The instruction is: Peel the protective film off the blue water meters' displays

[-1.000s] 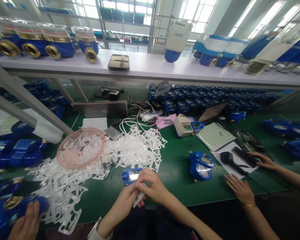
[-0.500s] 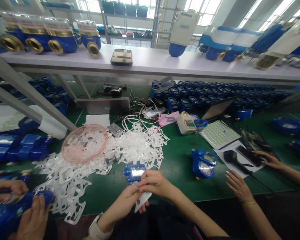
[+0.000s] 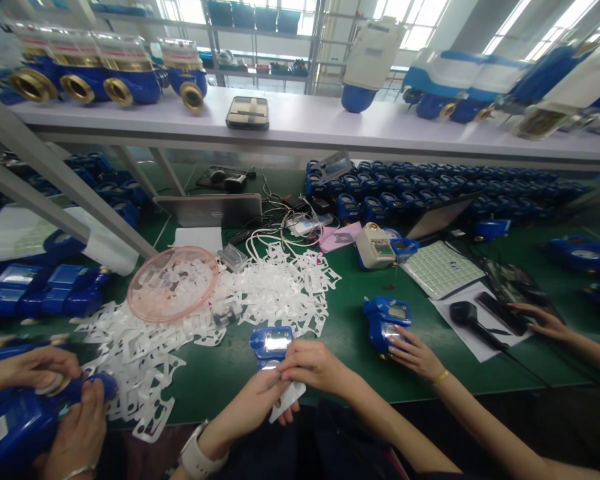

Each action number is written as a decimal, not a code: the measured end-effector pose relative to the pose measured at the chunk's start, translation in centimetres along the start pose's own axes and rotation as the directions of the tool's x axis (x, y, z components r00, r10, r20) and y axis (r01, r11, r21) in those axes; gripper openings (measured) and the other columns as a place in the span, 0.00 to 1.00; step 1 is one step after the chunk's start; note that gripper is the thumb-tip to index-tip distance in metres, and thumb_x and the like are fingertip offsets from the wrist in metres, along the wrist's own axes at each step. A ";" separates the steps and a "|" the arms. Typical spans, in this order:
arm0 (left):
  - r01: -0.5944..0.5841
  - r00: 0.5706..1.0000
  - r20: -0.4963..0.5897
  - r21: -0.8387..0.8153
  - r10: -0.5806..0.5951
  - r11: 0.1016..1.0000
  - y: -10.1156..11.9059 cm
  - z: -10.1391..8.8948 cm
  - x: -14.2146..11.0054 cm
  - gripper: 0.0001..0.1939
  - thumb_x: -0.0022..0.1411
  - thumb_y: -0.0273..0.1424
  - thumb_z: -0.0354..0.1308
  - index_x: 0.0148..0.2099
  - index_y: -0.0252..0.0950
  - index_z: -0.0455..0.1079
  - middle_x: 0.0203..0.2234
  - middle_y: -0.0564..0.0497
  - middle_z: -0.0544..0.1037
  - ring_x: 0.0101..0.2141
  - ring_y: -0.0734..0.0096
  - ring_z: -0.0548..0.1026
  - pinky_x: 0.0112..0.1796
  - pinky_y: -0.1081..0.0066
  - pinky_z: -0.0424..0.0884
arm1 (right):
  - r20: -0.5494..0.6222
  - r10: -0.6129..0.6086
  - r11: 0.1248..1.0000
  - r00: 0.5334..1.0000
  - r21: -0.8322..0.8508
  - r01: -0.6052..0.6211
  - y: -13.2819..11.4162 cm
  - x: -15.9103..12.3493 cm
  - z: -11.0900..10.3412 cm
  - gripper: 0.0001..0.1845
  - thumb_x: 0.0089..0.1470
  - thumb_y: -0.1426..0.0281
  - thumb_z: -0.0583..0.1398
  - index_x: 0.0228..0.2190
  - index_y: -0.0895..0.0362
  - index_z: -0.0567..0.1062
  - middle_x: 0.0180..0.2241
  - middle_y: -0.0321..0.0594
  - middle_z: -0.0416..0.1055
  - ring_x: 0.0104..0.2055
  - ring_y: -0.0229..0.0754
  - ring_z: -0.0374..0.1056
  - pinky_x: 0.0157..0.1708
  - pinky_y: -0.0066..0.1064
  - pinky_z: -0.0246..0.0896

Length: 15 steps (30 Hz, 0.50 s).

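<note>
Left hand [image 3: 257, 400] and right hand [image 3: 316, 365] touching, angled inward; fingers pinched together, gripping white plate [image 3: 286, 403]

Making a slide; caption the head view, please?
Wearer's left hand and right hand hold white cutout piece near blue meter.

A factory workshop for water meters: rows of blue meters [image 3: 373, 209] crowded the green counter [image 3: 343, 327] beside heaped white plastic plates [image 3: 280, 287], a laptop [image 3: 210, 211] and a handheld barcode scanner [image 3: 463, 312], while metal racks [image 3: 313, 50] stood behind, near tall windows [image 3: 414, 21]
</note>
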<state>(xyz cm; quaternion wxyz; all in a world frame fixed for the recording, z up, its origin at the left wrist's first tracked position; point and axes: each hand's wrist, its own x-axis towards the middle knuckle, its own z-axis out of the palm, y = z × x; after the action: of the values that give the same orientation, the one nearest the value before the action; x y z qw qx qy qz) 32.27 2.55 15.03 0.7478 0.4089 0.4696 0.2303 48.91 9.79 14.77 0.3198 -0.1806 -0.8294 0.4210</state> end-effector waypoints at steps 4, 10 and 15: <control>-0.007 1.000 0.005 0.013 0.007 1.000 0.0 0.0 0.1 0.25 0.58 0.50 0.48 0.30 0.32 0.70 0.18 0.50 0.72 0.20 0.72 0.70 0.26 0.72 0.66 | -0.003 0.012 1.000 1.000 -0.022 -0.012 0.2 -0.2 0.2 0.11 0.56 0.67 0.58 0.35 0.59 0.78 0.28 0.42 0.73 0.31 0.37 0.68 0.31 0.26 0.64; -0.007 0.999 -0.051 -0.080 0.003 0.997 0.5 0.3 0.0 0.22 0.56 0.49 0.52 0.34 0.33 0.67 0.22 0.51 0.74 0.21 0.72 0.70 0.25 0.71 0.67 | -0.134 0.005 0.992 0.991 -0.126 -0.022 0.5 -0.4 1.0 0.16 0.54 0.66 0.60 0.44 0.58 0.73 0.28 0.39 0.74 0.27 0.36 0.68 0.29 0.25 0.64; -0.027 0.996 -0.089 -0.211 0.009 0.977 0.8 0.4 -0.2 0.16 0.58 0.43 0.53 0.37 0.34 0.70 0.25 0.50 0.77 0.24 0.70 0.73 0.28 0.70 0.68 | -0.161 0.036 0.981 0.986 -0.182 -0.065 0.1 -0.2 1.5 0.09 0.56 0.69 0.58 0.38 0.57 0.76 0.29 0.42 0.74 0.32 0.40 0.69 0.33 0.30 0.65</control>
<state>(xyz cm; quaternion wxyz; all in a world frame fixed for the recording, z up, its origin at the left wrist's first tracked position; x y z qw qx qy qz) 32.53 2.69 15.91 0.7637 0.3207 0.4710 0.3033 48.05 8.87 13.95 0.3551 -0.2634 -0.8325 0.3338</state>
